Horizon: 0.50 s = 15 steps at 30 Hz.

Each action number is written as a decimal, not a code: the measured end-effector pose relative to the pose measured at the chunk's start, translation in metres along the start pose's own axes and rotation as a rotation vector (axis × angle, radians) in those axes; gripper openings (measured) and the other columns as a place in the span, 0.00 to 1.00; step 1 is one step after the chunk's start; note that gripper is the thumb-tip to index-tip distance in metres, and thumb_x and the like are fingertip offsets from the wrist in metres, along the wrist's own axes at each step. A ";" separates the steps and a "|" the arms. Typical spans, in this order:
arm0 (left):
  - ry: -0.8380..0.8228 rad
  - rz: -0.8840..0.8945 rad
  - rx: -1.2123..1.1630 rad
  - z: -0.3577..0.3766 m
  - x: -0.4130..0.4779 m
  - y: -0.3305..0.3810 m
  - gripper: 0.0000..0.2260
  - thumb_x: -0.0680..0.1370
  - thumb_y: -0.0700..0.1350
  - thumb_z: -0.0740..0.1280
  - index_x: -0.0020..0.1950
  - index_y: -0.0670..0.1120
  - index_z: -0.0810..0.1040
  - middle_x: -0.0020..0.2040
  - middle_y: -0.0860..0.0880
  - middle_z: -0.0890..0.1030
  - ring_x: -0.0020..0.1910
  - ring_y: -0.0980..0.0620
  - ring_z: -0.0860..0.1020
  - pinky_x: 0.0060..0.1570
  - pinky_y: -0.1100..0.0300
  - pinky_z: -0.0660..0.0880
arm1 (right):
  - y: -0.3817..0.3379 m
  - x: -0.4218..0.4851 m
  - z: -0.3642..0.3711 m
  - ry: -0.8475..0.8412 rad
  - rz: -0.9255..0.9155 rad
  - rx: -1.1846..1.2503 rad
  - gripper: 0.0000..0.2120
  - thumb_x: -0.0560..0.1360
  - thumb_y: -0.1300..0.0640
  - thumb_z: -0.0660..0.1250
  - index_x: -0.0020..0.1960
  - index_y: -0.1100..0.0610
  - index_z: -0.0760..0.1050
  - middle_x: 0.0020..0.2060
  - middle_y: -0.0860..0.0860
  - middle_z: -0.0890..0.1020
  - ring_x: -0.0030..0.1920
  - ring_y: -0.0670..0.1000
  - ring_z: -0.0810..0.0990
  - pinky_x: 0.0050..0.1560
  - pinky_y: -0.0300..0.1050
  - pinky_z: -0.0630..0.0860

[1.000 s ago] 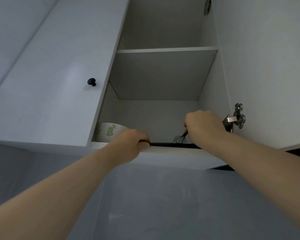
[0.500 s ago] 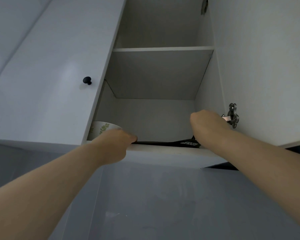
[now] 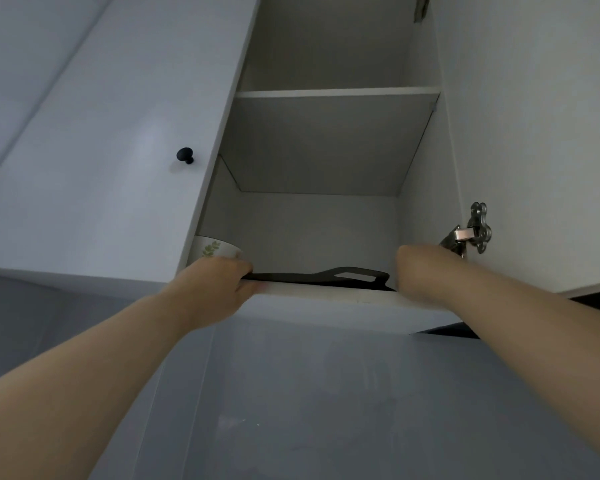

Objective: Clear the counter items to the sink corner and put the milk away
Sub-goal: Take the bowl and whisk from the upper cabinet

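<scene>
I look up into an open white wall cabinet (image 3: pixel 326 233). A flat black board (image 3: pixel 312 276) with a handle slot at its right end lies on the bottom shelf at the front edge. My left hand (image 3: pixel 219 282) grips the board's left end, thumb under the shelf lip. My right hand (image 3: pixel 426 271) is closed in a fist against the board's right end, and its fingers are hidden. A white bowl with a green leaf print (image 3: pixel 215 249) stands at the shelf's left, just behind my left hand. No milk is in view.
The cabinet door (image 3: pixel 534 133) stands open at the right, with a metal hinge (image 3: pixel 471 233) close to my right hand. A closed door with a black knob (image 3: pixel 185 155) is on the left. The upper shelf (image 3: pixel 336 92) shows nothing on it. Grey wall lies below.
The whisk seen beside my right hand a second ago is no longer visible. The black board's handle slot has come into view. My left hand has shifted slightly left along the shelf edge.
</scene>
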<state>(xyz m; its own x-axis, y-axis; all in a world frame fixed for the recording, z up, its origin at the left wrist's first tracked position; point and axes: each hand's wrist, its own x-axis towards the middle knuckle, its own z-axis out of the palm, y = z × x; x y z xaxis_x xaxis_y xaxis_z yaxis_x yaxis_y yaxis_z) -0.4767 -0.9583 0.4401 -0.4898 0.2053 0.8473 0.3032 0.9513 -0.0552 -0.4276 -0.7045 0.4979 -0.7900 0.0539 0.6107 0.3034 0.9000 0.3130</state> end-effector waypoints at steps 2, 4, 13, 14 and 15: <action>0.027 -0.013 -0.008 0.000 0.000 0.000 0.16 0.81 0.54 0.53 0.51 0.46 0.74 0.40 0.51 0.73 0.40 0.50 0.71 0.39 0.59 0.68 | -0.004 0.003 -0.006 -0.107 -0.001 0.000 0.12 0.78 0.66 0.54 0.39 0.62 0.71 0.34 0.55 0.69 0.32 0.50 0.66 0.32 0.37 0.63; 0.050 -0.029 0.002 0.001 -0.001 -0.001 0.15 0.82 0.52 0.51 0.53 0.46 0.74 0.42 0.50 0.73 0.41 0.50 0.71 0.40 0.59 0.68 | -0.009 0.008 -0.008 -0.203 0.060 0.012 0.14 0.80 0.66 0.52 0.60 0.67 0.73 0.53 0.61 0.77 0.45 0.54 0.73 0.43 0.39 0.71; 0.081 -0.085 -0.018 0.009 0.000 -0.011 0.16 0.83 0.51 0.50 0.61 0.48 0.73 0.49 0.47 0.78 0.44 0.48 0.73 0.42 0.60 0.67 | -0.006 0.016 0.003 -0.190 0.096 0.188 0.18 0.81 0.67 0.47 0.69 0.69 0.63 0.70 0.62 0.67 0.69 0.58 0.67 0.66 0.44 0.63; 0.081 -0.086 -0.007 0.009 0.001 -0.011 0.16 0.83 0.51 0.50 0.61 0.48 0.73 0.48 0.47 0.77 0.44 0.48 0.73 0.42 0.60 0.67 | -0.006 0.015 0.002 -0.173 0.095 0.204 0.18 0.81 0.68 0.47 0.69 0.69 0.63 0.70 0.62 0.67 0.69 0.58 0.67 0.66 0.44 0.63; 0.081 -0.087 0.001 0.009 0.000 -0.011 0.16 0.83 0.51 0.50 0.61 0.48 0.73 0.47 0.48 0.76 0.43 0.49 0.72 0.42 0.60 0.66 | -0.007 0.015 0.003 -0.152 0.087 0.223 0.18 0.81 0.68 0.48 0.69 0.69 0.63 0.70 0.62 0.67 0.70 0.59 0.66 0.66 0.44 0.63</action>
<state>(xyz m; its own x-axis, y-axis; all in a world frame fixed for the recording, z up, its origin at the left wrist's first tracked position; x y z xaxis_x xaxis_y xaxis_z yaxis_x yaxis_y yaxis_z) -0.4878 -0.9662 0.4361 -0.4469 0.1029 0.8887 0.2619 0.9649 0.0199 -0.4430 -0.7087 0.5026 -0.8423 0.1840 0.5066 0.2619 0.9612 0.0864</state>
